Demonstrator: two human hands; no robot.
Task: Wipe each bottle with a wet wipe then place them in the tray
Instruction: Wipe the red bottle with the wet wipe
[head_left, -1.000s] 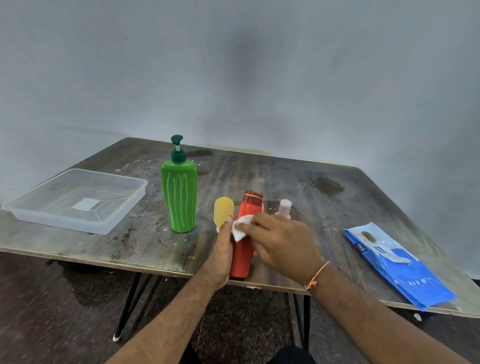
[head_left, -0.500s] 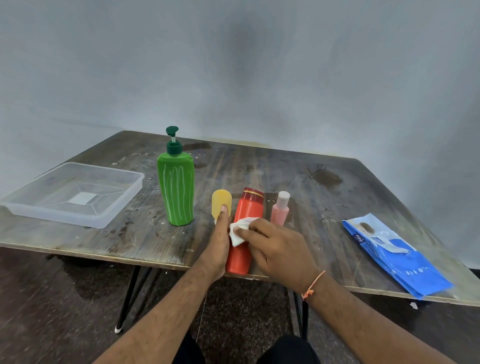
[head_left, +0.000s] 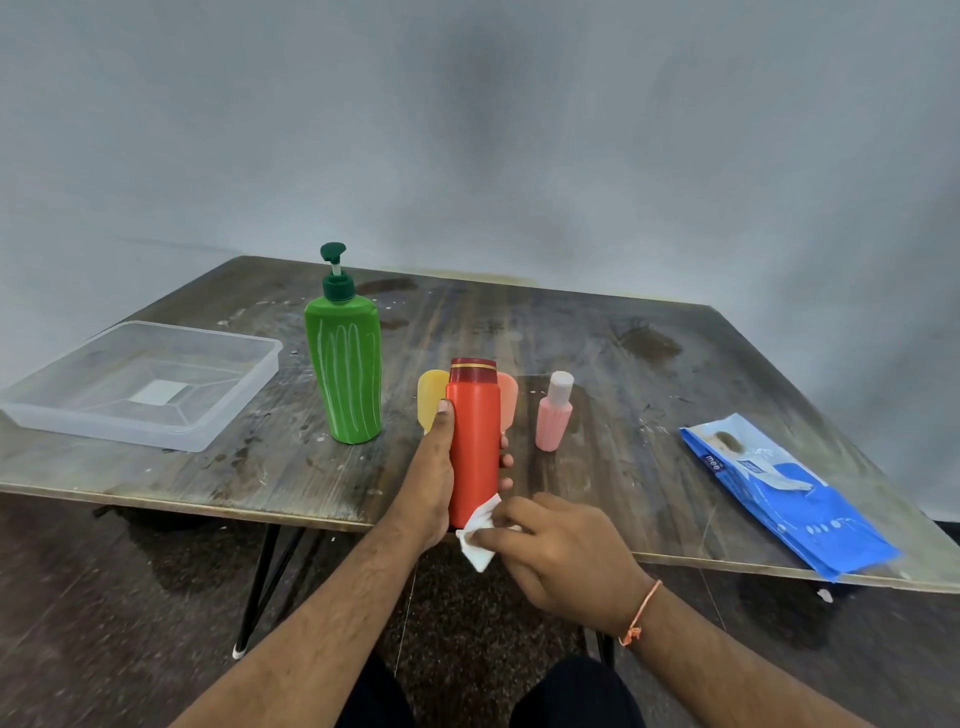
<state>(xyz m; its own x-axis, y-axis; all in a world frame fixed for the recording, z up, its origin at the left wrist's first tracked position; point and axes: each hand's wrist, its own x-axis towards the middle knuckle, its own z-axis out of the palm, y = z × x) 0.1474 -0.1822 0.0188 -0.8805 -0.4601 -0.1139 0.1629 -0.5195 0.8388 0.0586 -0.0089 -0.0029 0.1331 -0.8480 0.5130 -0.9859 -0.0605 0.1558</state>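
A tall orange-red bottle (head_left: 474, 431) stands upright at the table's near edge. My left hand (head_left: 434, 478) grips it, thumb on its left side and fingertips showing on its right. My right hand (head_left: 561, 556) pinches a crumpled white wet wipe (head_left: 480, 535) against the bottle's base. Behind the bottle stand a yellow bottle (head_left: 431, 397) and a peach one (head_left: 508, 400), both partly hidden. A green pump bottle (head_left: 344, 358) stands to the left, a small pink bottle (head_left: 555, 413) to the right. The clear plastic tray (head_left: 218, 431) sits at far left, with nothing in it.
A blue wet-wipe pack (head_left: 789, 493) lies near the table's right front edge. The worn wooden table (head_left: 623, 364) stands on black metal legs against a grey wall. Dark floor and my knees show below the table edge.
My right hand slid the wipe down the orange-red bottle from its upper part to its base. The left hand's grip stayed on the bottle.
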